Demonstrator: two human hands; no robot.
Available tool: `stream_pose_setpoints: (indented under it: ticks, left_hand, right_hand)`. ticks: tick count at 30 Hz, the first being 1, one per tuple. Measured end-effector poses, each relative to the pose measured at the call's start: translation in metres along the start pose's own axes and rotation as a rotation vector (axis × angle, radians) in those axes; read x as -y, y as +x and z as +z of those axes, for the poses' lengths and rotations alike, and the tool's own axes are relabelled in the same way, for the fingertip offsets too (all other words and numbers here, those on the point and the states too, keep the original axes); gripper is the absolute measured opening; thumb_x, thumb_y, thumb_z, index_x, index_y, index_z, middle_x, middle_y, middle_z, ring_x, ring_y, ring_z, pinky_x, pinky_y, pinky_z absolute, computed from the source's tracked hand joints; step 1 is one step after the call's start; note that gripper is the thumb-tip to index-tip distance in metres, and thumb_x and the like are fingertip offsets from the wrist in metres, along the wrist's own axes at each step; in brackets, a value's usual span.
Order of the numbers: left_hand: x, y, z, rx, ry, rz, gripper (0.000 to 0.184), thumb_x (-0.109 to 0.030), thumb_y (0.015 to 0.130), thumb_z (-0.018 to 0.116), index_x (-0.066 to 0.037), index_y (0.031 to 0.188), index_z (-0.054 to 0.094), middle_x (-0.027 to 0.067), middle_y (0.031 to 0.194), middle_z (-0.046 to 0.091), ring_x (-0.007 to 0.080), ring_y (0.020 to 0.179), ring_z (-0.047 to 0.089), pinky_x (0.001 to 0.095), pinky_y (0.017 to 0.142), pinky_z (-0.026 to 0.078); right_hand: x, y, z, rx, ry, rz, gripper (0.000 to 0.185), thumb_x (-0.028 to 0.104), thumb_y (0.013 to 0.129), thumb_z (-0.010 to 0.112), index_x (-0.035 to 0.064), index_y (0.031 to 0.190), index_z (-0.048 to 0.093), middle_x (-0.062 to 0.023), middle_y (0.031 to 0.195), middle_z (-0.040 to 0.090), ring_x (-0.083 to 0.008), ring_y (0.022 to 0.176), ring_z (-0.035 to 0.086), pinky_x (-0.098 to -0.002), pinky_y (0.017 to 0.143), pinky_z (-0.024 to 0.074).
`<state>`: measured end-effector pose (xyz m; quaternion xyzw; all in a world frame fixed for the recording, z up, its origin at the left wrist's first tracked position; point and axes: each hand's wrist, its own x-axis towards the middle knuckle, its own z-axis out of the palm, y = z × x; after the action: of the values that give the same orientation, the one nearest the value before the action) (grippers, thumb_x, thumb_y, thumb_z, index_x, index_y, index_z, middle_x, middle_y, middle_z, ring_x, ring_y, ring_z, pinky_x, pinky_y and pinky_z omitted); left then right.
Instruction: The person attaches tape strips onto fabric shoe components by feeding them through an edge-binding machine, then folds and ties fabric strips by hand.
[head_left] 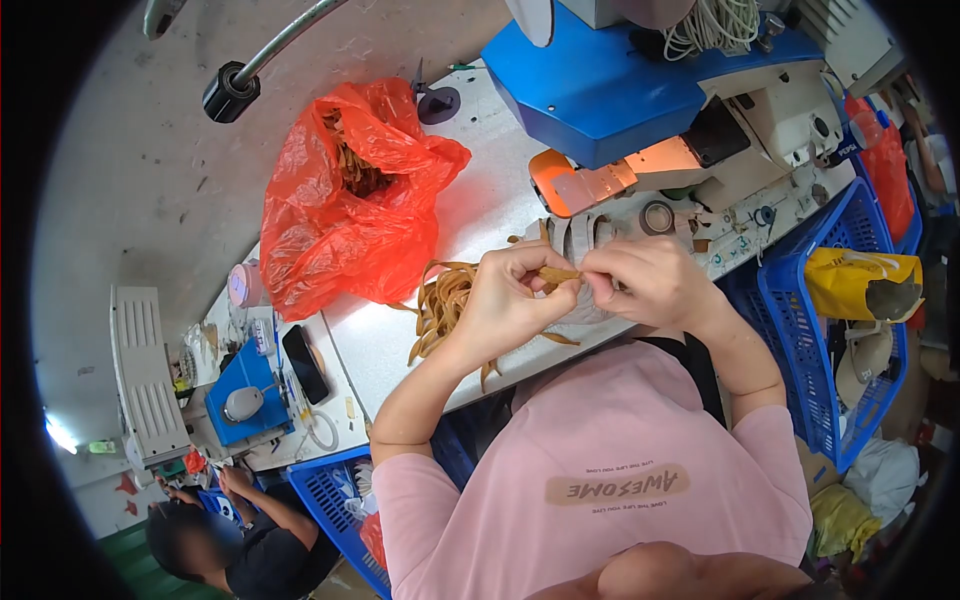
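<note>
Both my hands meet above the front of the white worktable (375, 345). My left hand (508, 305) is closed in a pinch around a tan strap (556, 274), a short flat piece of which shows between the fingers. Fingertips of my right hand (648, 280) are pinched together at the strap's right end; the exact grip there is partly hidden. Just left of my left hand lies a loose pile of tan straps (440, 305), a few reaching the table's edge. Behind them sits a red plastic bag (350, 240), its mouth showing more tan straps (358, 170).
A blue machine (600, 90) with an orange plate (560, 185) stands beyond my hands. A tape roll (657, 217) lies to the right. Blue crates (815, 340) flank the table. A phone (305, 365) lies at left, near a seated co-worker (270, 545).
</note>
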<state>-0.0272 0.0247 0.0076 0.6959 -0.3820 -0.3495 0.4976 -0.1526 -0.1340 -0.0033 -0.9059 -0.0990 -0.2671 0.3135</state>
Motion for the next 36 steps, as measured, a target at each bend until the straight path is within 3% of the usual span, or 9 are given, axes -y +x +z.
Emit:
stream_pose_setpoints:
  ticks: [3,6,11,14,17,36]
  left_hand:
    - [-0.002,-0.001,-0.002,0.023,-0.047,0.026,0.010,-0.006,0.079,0.070,0.002,0.084,0.069,-0.0021,0.072,0.055,0.0027,0.062,0.042,0.0205,0.056,0.034]
    - [0.002,0.000,-0.002,0.036,-0.082,0.055,0.013,-0.010,0.080,0.071,0.001,0.086,0.069,-0.0008,0.073,0.057,0.0043,0.065,0.044,0.0214,0.059,0.036]
    - [0.003,0.001,-0.002,0.072,-0.112,0.064,0.017,-0.015,0.083,0.069,0.000,0.089,0.071,0.0024,0.076,0.063,0.0068,0.069,0.049,0.0237,0.064,0.039]
    - [-0.002,-0.001,-0.005,0.111,-0.207,-0.077,0.017,-0.016,0.085,0.067,0.000,0.091,0.071,0.0033,0.079,0.065,0.0068,0.071,0.052,0.0239,0.064,0.040]
    - [-0.002,-0.001,-0.003,0.114,-0.188,-0.047,0.015,-0.010,0.089,0.063,0.004,0.091,0.068,-0.0012,0.079,0.061,0.0025,0.066,0.046,0.0198,0.059,0.036]
    - [-0.007,0.002,0.004,0.111,-0.391,-0.217,0.013,-0.007,0.086,0.062,0.003,0.086,0.070,-0.0002,0.077,0.065,0.0020,0.066,0.048,0.0198,0.061,0.038]
  right_hand:
    - [0.005,0.000,-0.003,-0.071,0.288,0.180,0.018,0.005,0.078,0.071,0.0016,0.094,0.064,-0.0087,0.074,0.065,-0.0205,0.067,0.065,-0.0308,0.057,0.0493]
    - [0.006,-0.003,-0.001,-0.102,0.387,0.229,0.019,0.004,0.079,0.072,0.0008,0.096,0.067,-0.0097,0.078,0.067,-0.0203,0.068,0.065,-0.0293,0.060,0.0496]
    - [0.001,-0.008,0.007,-0.181,0.432,0.173,0.014,-0.001,0.077,0.072,-0.0010,0.090,0.067,-0.0102,0.080,0.068,-0.0213,0.068,0.065,-0.0292,0.060,0.0502]
    - [-0.001,-0.009,0.010,-0.220,0.445,0.124,0.016,-0.003,0.075,0.073,-0.0009,0.089,0.067,-0.0108,0.079,0.068,-0.0215,0.068,0.065,-0.0295,0.059,0.0504]
    - [-0.002,-0.009,0.012,-0.249,0.417,0.065,0.017,-0.004,0.073,0.074,0.0000,0.088,0.067,-0.0106,0.078,0.067,-0.0217,0.068,0.065,-0.0300,0.058,0.0505]
    - [-0.005,-0.009,0.012,-0.266,0.363,-0.029,0.021,-0.006,0.070,0.072,0.0025,0.088,0.063,-0.0093,0.075,0.064,-0.0231,0.062,0.062,-0.0316,0.054,0.0485]
